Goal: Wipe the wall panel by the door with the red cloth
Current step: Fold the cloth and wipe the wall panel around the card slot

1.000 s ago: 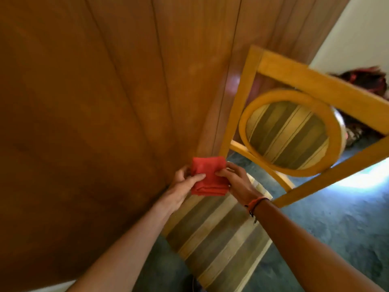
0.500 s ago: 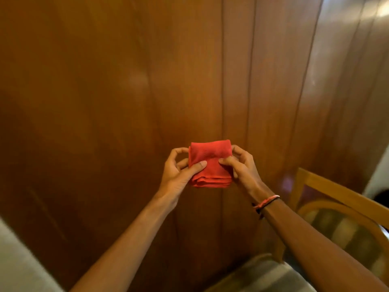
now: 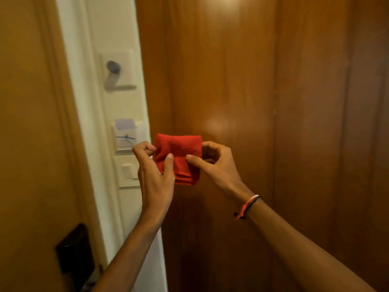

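We hold the folded red cloth (image 3: 179, 157) pinched between left hand (image 3: 154, 173) and right hand (image 3: 216, 165), before the wall panel (image 3: 242, 85).

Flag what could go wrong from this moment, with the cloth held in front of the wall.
1. The red cloth is folded thick and pinched only at its sides by the left hand and right hand; shifting to a one-hand grip for wiping could let it unfold or drop.
2. The switch plate and card holder sit just left of the wood panel; a wide stroke might press the switch or dislodge the card.
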Available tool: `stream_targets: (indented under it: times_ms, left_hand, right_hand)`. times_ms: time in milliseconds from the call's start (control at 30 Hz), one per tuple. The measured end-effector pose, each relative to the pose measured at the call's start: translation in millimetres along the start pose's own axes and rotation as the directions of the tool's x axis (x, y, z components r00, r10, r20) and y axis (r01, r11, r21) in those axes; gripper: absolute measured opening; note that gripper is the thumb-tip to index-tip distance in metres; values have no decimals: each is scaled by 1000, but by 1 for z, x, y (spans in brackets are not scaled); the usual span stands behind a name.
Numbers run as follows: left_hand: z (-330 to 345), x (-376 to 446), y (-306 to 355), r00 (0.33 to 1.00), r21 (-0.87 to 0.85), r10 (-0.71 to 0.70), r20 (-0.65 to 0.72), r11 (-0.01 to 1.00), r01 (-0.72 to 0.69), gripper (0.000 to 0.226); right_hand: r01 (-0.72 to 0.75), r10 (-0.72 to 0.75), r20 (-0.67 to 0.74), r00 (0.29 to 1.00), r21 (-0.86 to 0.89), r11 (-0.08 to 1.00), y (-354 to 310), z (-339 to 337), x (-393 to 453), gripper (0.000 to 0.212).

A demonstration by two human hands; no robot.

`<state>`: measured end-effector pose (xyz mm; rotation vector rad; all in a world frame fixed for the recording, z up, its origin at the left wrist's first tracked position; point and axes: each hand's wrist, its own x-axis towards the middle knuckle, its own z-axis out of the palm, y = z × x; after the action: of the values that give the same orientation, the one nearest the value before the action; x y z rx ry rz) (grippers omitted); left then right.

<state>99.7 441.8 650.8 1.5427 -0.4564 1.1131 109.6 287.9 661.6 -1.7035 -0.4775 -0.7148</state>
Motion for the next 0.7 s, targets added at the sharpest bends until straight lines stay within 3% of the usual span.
stream_targets:
  times_ms: [167,267,367,433,500,567,600,700]
  left_hand:
    - [-51,43,-31,988,215,44,-146,977,-11,8]
    - [-58,66,-60,977,266,45,-208,964,12,14]
    - [-52,73,-91,991,392,58,-124,920,-5,22]
    - [-50,74,-104,992,440,-2,-123,896,57,35]
    - [-48,74,-114,986,575,56,-154,817,44,48]
    - [-43,71,-122,977,780,202,-70,621,-73,49]
    - [-39,69,-125,974,812,223,-32,574,-105,52]
    - [-26,55,-134,983,827,174,64,542,-150,68]
  right_hand:
    - [74,-62,100,993,-116,991,-25,60,23,33]
    - [91,-83,56,995,-160,983,-28,63,32,30]
    - [107,-109,8,994,-245,964,-23,50,40,27]
    - [114,-124,-18,992,-295,949,-17,35,45,27]
    - [133,-161,-43,986,-376,917,-7,16,52,27]
    - [157,-210,-60,976,-474,866,6,-3,59,29]
    - [170,-237,-60,970,-533,829,12,-12,63,31]
    - [222,-394,-15,919,-806,549,34,-34,75,42]
